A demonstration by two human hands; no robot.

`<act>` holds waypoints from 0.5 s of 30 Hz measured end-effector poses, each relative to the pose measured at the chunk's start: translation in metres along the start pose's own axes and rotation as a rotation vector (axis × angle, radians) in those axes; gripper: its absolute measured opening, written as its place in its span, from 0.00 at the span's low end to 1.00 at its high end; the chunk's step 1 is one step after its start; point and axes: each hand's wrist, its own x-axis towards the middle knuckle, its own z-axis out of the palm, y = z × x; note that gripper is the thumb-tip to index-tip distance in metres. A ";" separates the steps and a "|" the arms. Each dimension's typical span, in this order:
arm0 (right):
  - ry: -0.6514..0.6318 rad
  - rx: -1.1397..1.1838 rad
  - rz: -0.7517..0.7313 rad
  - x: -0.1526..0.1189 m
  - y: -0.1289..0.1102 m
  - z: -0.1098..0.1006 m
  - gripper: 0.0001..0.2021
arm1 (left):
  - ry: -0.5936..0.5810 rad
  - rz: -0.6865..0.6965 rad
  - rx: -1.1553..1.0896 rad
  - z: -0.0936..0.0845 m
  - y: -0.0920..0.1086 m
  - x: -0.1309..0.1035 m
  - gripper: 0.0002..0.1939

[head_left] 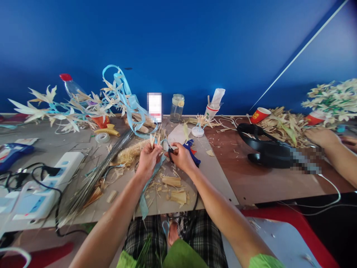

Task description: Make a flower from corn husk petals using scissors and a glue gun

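Note:
My left hand (149,158) is pinched round a small pale flower (152,140) made of dried husk, its petals pointing up. In my right hand (182,158) is a pair of black-handled scissors (170,152), its blades close to the flower; whether they touch it I cannot tell. A light blue ribbon strip (143,206) runs from beneath my left hand toward the table's front edge. Cut husk pieces (178,196) and scraps lie below my hands. Just beyond my right hand is a dark blue tool (194,153), partly hidden.
Left lie a bundle of thin wires (97,169), a tape roll (102,138) and a power strip (58,178) with cables. Husk flowers fill a red cup (100,121). Behind stands a glass jar (177,108). Right are a black headset-like device (267,149) and another person's hand (323,137).

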 end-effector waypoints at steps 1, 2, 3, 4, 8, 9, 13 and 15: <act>-0.027 -0.047 0.021 -0.001 -0.002 -0.001 0.21 | 0.002 0.011 0.004 0.000 0.000 0.000 0.17; -0.064 -0.102 0.040 -0.001 -0.004 -0.003 0.20 | 0.006 0.024 0.009 -0.001 -0.001 0.000 0.16; -0.106 -0.159 0.054 -0.002 -0.006 -0.004 0.20 | 0.009 0.038 0.017 -0.001 -0.001 0.000 0.16; -0.146 -0.215 0.065 -0.002 -0.008 -0.006 0.20 | 0.012 0.054 0.025 -0.001 -0.001 0.000 0.16; -0.219 -0.342 0.066 -0.004 -0.018 -0.011 0.23 | 0.019 0.100 0.070 -0.001 -0.001 0.000 0.14; -0.219 -0.356 0.055 -0.004 -0.019 -0.011 0.23 | 0.024 0.113 0.092 -0.001 -0.001 0.000 0.14; -0.197 -0.470 -0.004 -0.008 -0.021 -0.011 0.18 | 0.057 0.170 0.225 -0.001 -0.001 0.000 0.13; -0.185 -0.561 -0.027 -0.010 -0.023 -0.011 0.17 | 0.067 0.197 0.275 -0.003 -0.003 0.001 0.12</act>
